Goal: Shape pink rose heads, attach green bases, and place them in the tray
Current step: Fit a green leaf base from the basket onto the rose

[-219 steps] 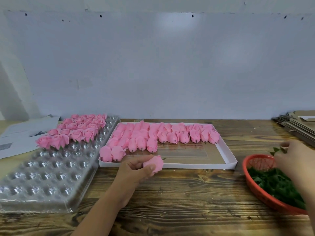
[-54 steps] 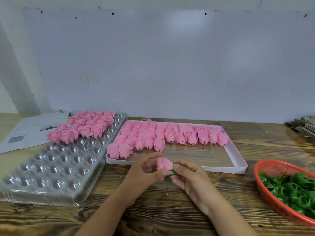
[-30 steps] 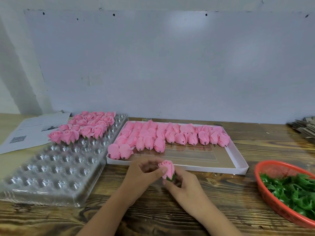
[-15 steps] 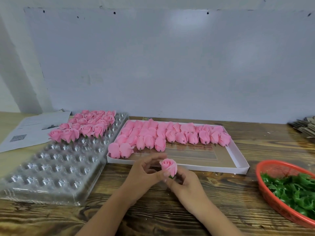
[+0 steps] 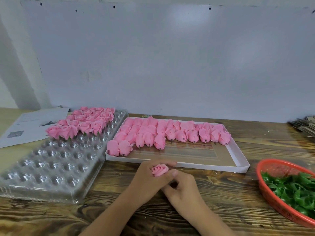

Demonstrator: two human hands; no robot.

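Underneath everything, a dark-grained wooden table (image 5: 213,193) is seen, backed by a plain pale grey wall (image 5: 170,65) with small dark holes along its top. At the far left, printed white paper sheets (image 5: 30,125) are laid flat; just beside them a clear plastic tray with rows of round cups (image 5: 51,164) is placed, its far rows filled with finished pink roses with green bases (image 5: 85,122). To its right a shallow white cardboard box (image 5: 238,159) is set, and unshaped pink rose buds (image 5: 167,132) are lined along its far half. At the near right a red plastic mesh basket (image 5: 265,189) filled with green leaf-shaped bases (image 5: 293,189) is cut off by the edge, and a stack of cardboard pieces (image 5: 305,125) is seen at the far right. Compared with half a second ago, the hands have been lowered and drawn closer together, and the flower has been turned so that its spiral faces upward. The opened pink rose head (image 5: 159,169) is held over the table near the box's front edge, nestled between the curled fingers of the left hand (image 5: 150,179), with the index finger arched behind it. The right hand (image 5: 184,189) is pressed against it from below and right, thumb at the petals, fingers curled under; the flower's base is hidden.
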